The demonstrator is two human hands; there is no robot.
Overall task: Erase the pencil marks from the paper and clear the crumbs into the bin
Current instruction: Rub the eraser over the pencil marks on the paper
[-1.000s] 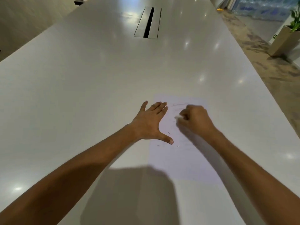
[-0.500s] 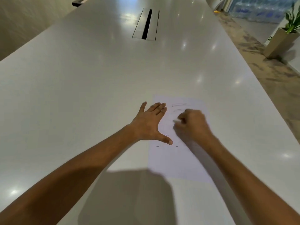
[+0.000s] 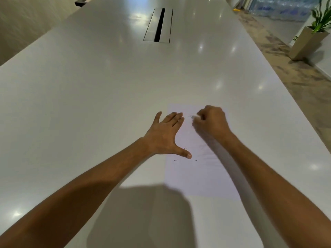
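Here the paper (image 3: 198, 176) lies flat on the white counter (image 3: 89, 104), just ahead of us and a little to our right, its near half bare and faint pencil marks (image 3: 191, 120) showing at its far end. A few dark eraser crumbs (image 3: 196, 160) sit mid-sheet. Our left hand (image 3: 163, 136) rests with fingers (image 3: 176, 118) straight and spread, pressing the sheet's left edge, thumb laid out across the page beside the crumbs. Our right hand (image 3: 212, 123) is curled into a fist over the far marks; a pale bit at its fingertips is probably the eraser (image 3: 194, 117), pinched there, though it is too small for us to be sure.

We judge the rubbing unfinished. The main risk is the sheet creasing or tearing if the right hand drags hard while only one edge is pinned; the free right side could buckle. A sweeping forearm could also scatter crumbs off the paper onto the glossy counter, where they would be harder to gather.

Farther out, a metal cable hatch (image 3: 158, 25) is set into the counter, well apart from the sheet. A potted plant (image 3: 311, 38) stands on the floor at far right. We see no bin anywhere, so the crumbs have no visible destination.
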